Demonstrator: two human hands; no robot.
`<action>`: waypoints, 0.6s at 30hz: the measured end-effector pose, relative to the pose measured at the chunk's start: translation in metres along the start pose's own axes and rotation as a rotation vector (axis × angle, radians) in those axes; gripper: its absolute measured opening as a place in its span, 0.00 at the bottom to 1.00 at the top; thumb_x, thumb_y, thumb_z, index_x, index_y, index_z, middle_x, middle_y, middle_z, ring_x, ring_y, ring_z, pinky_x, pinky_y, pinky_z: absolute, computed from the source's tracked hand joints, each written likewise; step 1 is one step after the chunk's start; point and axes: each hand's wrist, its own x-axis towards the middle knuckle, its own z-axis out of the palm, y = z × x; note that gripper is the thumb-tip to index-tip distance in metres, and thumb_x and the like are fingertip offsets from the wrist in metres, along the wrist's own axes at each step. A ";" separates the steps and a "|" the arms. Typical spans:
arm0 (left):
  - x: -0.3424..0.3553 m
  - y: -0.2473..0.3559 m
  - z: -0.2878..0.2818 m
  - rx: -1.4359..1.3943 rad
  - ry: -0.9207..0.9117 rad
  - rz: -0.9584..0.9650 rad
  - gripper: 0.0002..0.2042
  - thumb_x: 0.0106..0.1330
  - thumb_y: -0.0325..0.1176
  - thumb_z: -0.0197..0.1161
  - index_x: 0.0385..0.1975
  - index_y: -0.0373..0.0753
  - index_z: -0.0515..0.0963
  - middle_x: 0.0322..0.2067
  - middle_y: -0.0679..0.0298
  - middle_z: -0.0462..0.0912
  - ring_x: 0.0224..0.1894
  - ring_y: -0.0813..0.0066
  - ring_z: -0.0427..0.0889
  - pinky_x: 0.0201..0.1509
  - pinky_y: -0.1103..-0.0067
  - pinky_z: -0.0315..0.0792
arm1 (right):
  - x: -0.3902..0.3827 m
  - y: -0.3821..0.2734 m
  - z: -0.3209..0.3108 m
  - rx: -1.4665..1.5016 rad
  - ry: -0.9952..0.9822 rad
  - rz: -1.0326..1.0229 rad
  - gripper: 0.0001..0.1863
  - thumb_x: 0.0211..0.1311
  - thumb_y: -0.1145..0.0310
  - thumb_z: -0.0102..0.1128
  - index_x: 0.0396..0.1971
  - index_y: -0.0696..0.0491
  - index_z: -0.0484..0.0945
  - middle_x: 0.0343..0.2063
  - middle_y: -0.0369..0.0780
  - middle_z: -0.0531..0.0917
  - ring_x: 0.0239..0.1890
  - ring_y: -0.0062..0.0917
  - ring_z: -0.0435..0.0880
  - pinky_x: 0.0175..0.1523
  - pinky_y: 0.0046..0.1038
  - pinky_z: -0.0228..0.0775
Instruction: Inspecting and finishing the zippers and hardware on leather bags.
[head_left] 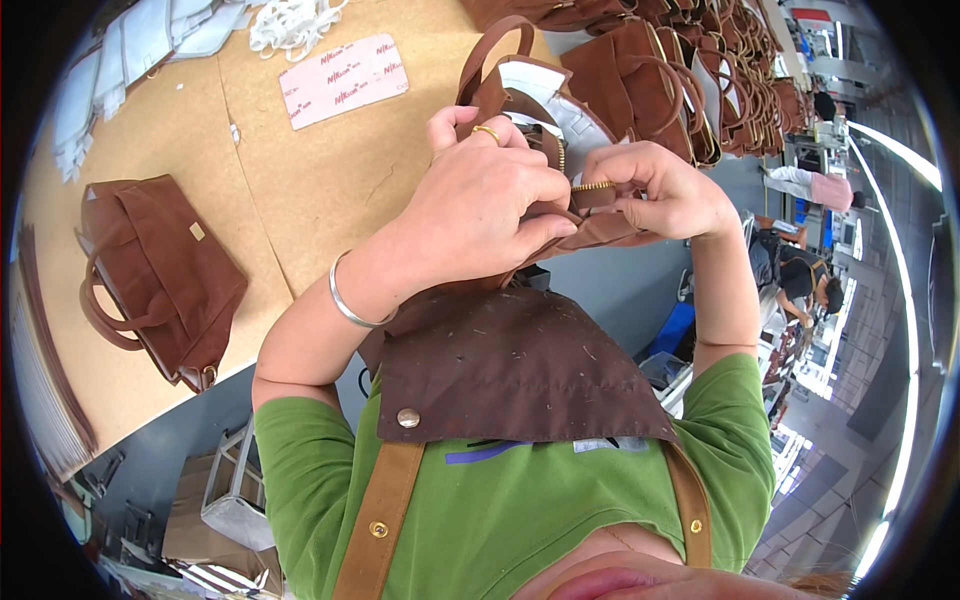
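Observation:
Against the table's near edge, a brown leather handbag [618, 232] is held with its mouth gaping. White paper or lining [533, 78] shows inside, and its looped handle [488, 48] rises at the back. My left hand [485, 195] pinches the bag's rim between thumb and fingers. Opposite it, my right hand [662, 188] is closed on the end of the brass-toothed zipper [593, 194], beside the same rim. A short stretch of teeth shows between the hands. The right fingertips partly hide the zipper's end, and my left hand covers much of the bag's near side.
A finished-looking brown handbag [175, 270] lies at the left of the table [250, 150]. Toward the back are a pink-and-white printed card [345, 82], white straps [295, 25] and pale sheets [135, 50]. Rows of brown bags [625, 85] crowd the right. Other people work farther right.

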 end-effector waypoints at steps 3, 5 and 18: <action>-0.001 0.000 0.000 -0.009 0.007 0.007 0.06 0.51 0.38 0.71 0.23 0.46 0.81 0.19 0.74 0.78 0.37 0.71 0.73 0.58 0.60 0.52 | 0.000 -0.004 0.001 -0.030 0.004 0.017 0.11 0.49 0.80 0.52 0.34 0.60 0.77 0.29 0.37 0.76 0.33 0.20 0.75 0.38 0.23 0.68; -0.001 0.000 0.000 -0.023 0.014 0.011 0.07 0.51 0.38 0.71 0.22 0.46 0.81 0.19 0.74 0.77 0.36 0.71 0.73 0.57 0.61 0.53 | 0.000 -0.004 0.001 -0.077 0.000 -0.010 0.10 0.48 0.80 0.53 0.34 0.60 0.77 0.29 0.38 0.76 0.33 0.23 0.75 0.38 0.24 0.68; -0.003 0.000 -0.001 -0.045 0.015 -0.004 0.06 0.51 0.38 0.71 0.21 0.46 0.81 0.19 0.74 0.77 0.35 0.72 0.72 0.57 0.62 0.52 | 0.002 -0.007 0.001 -0.094 -0.032 -0.031 0.10 0.48 0.79 0.54 0.33 0.60 0.77 0.29 0.39 0.76 0.33 0.26 0.76 0.39 0.25 0.69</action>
